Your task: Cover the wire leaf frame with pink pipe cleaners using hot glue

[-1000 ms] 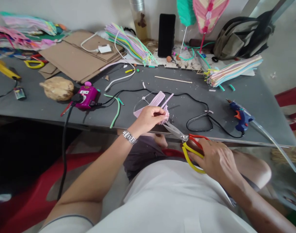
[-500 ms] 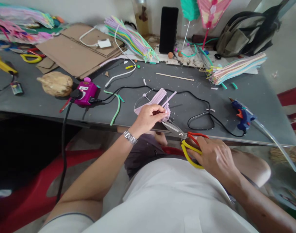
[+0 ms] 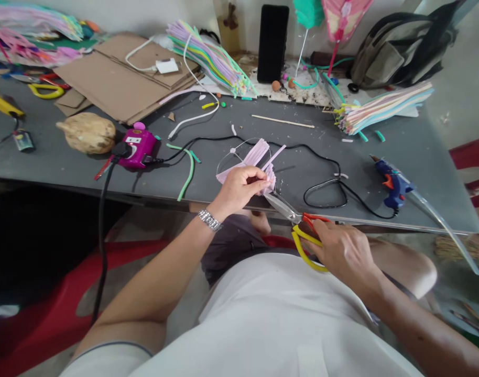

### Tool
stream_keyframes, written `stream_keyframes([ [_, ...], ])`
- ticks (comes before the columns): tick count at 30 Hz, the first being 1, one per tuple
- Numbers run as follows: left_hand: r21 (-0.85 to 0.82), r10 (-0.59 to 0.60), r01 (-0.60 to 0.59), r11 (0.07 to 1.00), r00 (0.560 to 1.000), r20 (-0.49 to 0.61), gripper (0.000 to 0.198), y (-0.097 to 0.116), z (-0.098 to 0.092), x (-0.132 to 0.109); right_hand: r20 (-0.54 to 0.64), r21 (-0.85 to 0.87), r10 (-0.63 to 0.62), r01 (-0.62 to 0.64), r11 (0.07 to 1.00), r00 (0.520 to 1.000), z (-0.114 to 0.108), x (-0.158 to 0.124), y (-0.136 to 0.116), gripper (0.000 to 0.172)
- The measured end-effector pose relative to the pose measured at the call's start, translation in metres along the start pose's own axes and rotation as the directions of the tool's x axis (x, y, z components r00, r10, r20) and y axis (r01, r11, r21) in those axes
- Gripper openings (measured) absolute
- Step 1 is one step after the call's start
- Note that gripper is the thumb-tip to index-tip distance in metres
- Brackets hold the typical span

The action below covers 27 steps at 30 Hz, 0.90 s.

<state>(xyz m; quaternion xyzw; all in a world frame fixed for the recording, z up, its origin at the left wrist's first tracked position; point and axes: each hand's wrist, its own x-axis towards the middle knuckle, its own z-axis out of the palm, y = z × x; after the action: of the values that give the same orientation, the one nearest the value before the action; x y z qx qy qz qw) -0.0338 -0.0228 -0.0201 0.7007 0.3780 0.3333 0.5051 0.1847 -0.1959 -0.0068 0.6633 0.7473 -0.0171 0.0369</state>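
Observation:
My left hand [image 3: 243, 186], a metal watch on its wrist, pinches the near edge of a small lilac piece [image 3: 257, 153] made of narrow strips laid side by side on a thin wire frame. The piece rests at the table's front edge. My right hand [image 3: 341, 246] grips scissors [image 3: 289, 210] by their red and yellow handles. The blades point up and left, their tips at the lilac strips just beside my left fingertips. The handles stand apart, with the blades slightly parted. My fingers hide where the tips meet the strips.
A blue glue gun [image 3: 394, 183] with a clear stick lies at right, its black cord [image 3: 322, 193] looping nearby. A magenta power socket [image 3: 137, 149] stands left beside a tan husk-like object [image 3: 88, 133]. Behind are cardboard sheets [image 3: 106, 84], foam-strip bundles [image 3: 211, 57] and a phone [image 3: 273, 44].
The scissor handles have come slightly closer together, narrowing the gap between the blades. My left hand keeps its hold on the lilac piece. The whole view has shifted slightly.

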Motion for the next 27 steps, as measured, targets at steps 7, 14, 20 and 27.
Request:
stream_keyframes([
  [7,-0.037,-0.039,0.038,0.999,0.999,-0.017,0.010,0.000,-0.001,0.000,-0.037,0.070,0.044,-0.042,0.997,0.998,0.017,-0.002,0.001,0.038],
  [14,-0.034,0.014,-0.021,0.999,0.981,-0.193,0.008,0.008,-0.004,0.002,-0.189,0.262,0.142,-0.090,0.961,0.972,0.024,-0.017,0.006,0.047],
  [20,0.280,0.243,-0.211,0.937,0.966,-0.085,0.011,0.023,0.028,0.026,-0.116,0.614,0.390,-0.242,0.751,0.914,0.025,-0.039,0.008,0.049],
  [27,0.259,0.247,-0.205,0.944,0.958,-0.142,0.017,0.037,0.015,0.022,-0.010,0.704,0.418,-0.291,0.648,0.908,0.031,-0.053,0.020,0.050],
])
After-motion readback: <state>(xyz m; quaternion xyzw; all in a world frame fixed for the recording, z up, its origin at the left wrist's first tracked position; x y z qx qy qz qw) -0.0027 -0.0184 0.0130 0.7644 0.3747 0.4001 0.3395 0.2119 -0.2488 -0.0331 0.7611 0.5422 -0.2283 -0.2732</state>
